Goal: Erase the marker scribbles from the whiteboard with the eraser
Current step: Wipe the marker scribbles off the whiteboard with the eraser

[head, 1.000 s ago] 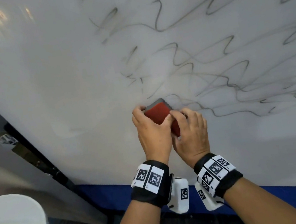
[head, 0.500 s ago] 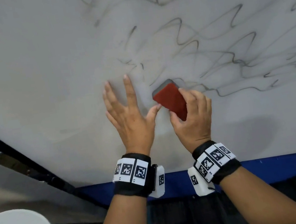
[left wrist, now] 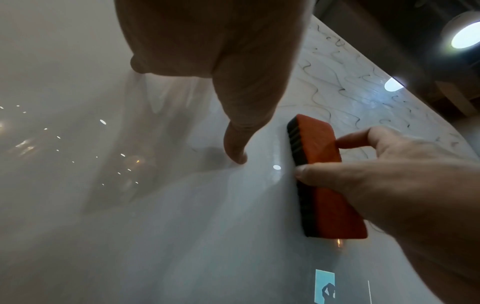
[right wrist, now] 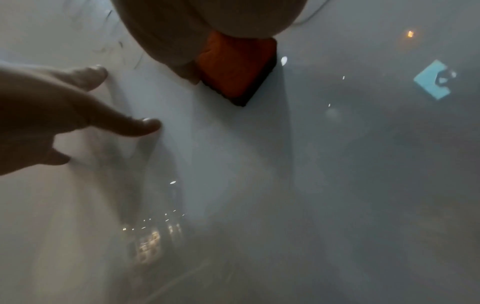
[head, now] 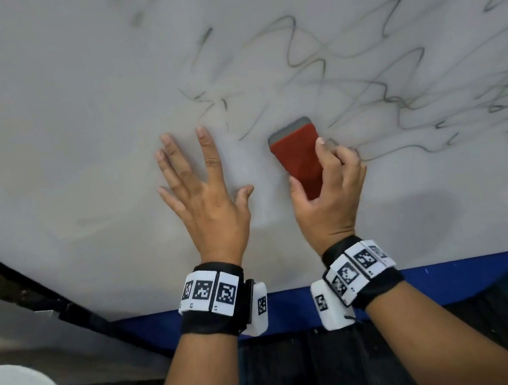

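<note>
We grip the eraser (head: pixel 299 158) in our right hand (head: pixel 329 193), thumb on one long edge and fingers curled over the other, its dark felt face flat on the board (head: pixel 66 105) at the near-left edge of the scribbles (head: pixel 394 80), probably placed to sweep into them. Our left hand (head: pixel 204 200) lies spread wide beside it, fingertips on the board, likely bracing it.

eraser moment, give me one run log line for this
right hand: grips eraser | eraser: felt on whiteboard, at scribbles' left edge | left hand: flat on board, apart | scribbles: mostly unerased
</note>
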Available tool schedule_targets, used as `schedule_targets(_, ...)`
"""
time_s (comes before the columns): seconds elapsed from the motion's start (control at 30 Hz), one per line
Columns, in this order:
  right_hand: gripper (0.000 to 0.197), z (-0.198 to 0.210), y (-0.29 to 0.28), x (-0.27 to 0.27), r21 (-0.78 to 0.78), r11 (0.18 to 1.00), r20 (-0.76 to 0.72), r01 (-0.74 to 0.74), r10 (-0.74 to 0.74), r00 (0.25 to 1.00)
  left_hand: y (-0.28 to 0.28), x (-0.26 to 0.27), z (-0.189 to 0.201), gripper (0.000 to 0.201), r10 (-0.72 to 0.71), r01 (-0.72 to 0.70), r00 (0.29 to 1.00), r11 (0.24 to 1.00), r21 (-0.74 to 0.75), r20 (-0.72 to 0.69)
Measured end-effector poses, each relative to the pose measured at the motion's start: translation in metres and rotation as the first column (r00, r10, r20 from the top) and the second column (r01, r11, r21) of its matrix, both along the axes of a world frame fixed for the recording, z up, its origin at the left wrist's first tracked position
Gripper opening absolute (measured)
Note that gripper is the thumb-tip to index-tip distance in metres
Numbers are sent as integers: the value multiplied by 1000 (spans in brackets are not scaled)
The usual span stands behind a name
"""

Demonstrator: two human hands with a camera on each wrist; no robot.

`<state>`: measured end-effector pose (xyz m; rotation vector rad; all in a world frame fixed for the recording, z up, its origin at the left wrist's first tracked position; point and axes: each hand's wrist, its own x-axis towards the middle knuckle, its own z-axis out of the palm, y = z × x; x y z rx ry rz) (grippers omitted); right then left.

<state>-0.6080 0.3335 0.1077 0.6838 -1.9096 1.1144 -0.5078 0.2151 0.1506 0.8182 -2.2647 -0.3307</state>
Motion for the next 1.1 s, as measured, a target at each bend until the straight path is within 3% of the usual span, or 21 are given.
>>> schedule_targets(0.07, 66, -3, -14, 10, -14, 1000, 25, -7, 8, 1000, 3, -2, 1, 115, -1, 1, 1000, 1000, 13, -12)
schedule_targets(0.23, 62, -4, -6, 9, 143, 987, -52, -74, 82, 995, 8, -6, -1, 115, 12, -11, 999, 999, 33, -45)
schedule_targets(0.37, 68, -1, 28, -17, -101, 993, 56, 60, -55, 997, 13, -7, -2, 115, 25, -23, 998, 999, 38, -56)
schedule_targets(0.47, 68, -2, 18, -13, -157, 983, 105, 96, -80, 991, 22, -12, -1, 115, 13, -8, 997, 998, 63, -75)
schedule_targets(0.63, 62, -8, 25, -11, 132, 990, -44, -54, 60, 997, 31, -18, -3, 116, 11, -1, 994, 996, 87, -113)
schedule_targets(0.83, 67, -1, 35, -20, -123, 991, 95, 53, -42, 995, 38, -25, -3, 116, 18, -5, 991, 996, 94, -130)
schedule_targets(1.0, 61, -7, 28, -12, 178, 979, -53, -96, 107, 993, 43, -29, -6, 113, 17, -4, 988, 997, 82, -152)
schedule_targets(1.1, 62, 2, 49, -32, -6, 1000, -31, -4, 3, 1000, 43, -29, -7, 116, 27, -14, 990, 996, 92, -141)
